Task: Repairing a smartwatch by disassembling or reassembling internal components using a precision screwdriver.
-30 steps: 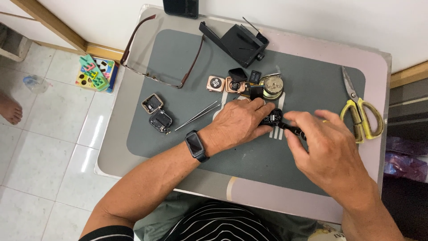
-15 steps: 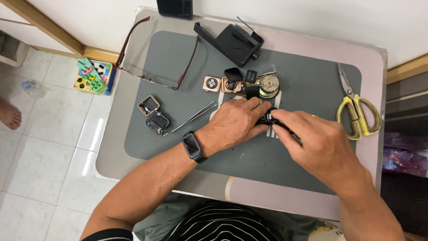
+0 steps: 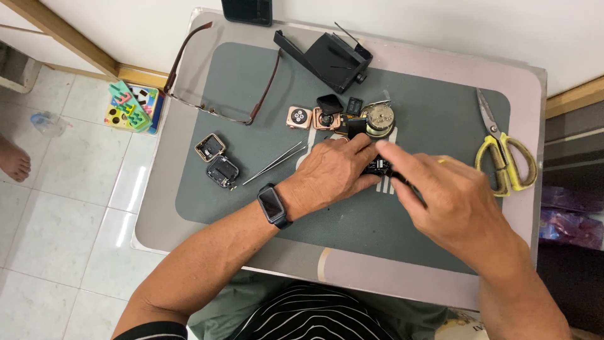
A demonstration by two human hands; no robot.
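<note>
part: small black component (image 3: pixel 376 167) sat on the grey mat (image 3: pixel 251 82), mid-table, pinned between both hands; mostly hidden, exact kind not readable
left hand (image 3: pixel 330 173): closed down on the part, fingertips pressing its left edge to the mat
right hand (image 3: pixel 450 201): pinched shut around a thin dark tool (image 3: pixel 409 187), tip aimed at the part
handling: looked very light, rigid, likely fragile; small enough to skid, so edge hold by fingertips seemed right, not the top face
nearby: tweezers (image 3: pixel 275 163) just left of left hand; round brass-toned movement (image 3: pixel 379 117) just behind the part; two opened watch cases (image 3: pixel 216 160) further left
far: yellow scissors (image 3: pixel 503 154) well apart, right edge; spectacles (image 3: pixel 217 79) back left
</note>
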